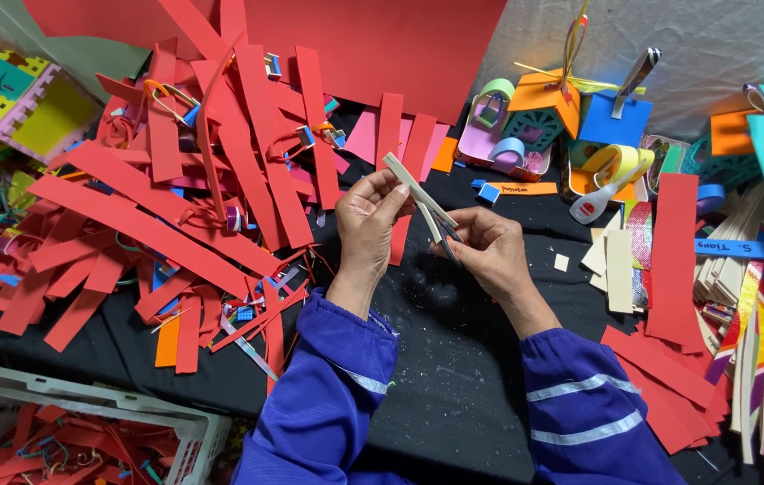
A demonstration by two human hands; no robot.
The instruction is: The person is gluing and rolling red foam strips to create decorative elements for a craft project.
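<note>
Cream foam strip (411, 186) sits above the centre of the tabletop (454, 359), held tilted between your two hands. Your left hand (368, 220) has its fingers (391, 190) closed on the strip's upper part. Your right hand (488, 247) has its fingers curled shut around a small pair of scissors (447, 235), whose blades meet the strip's lower end.

Black cloth covers the tabletop; it is speckled with pale offcut crumbs beneath your hands. Red foam strips (175, 207) lie heaped on your left, reaching up to a large red sheet (382, 45). More red strips (669, 260) and a stack of cream strips (615, 265) lie on your right. Small paper houses (539, 112) stand at the far edge, with a glue bottle (599, 199) just beside them. A white plastic basket (193, 431) holding red scraps sits at the near left corner.
</note>
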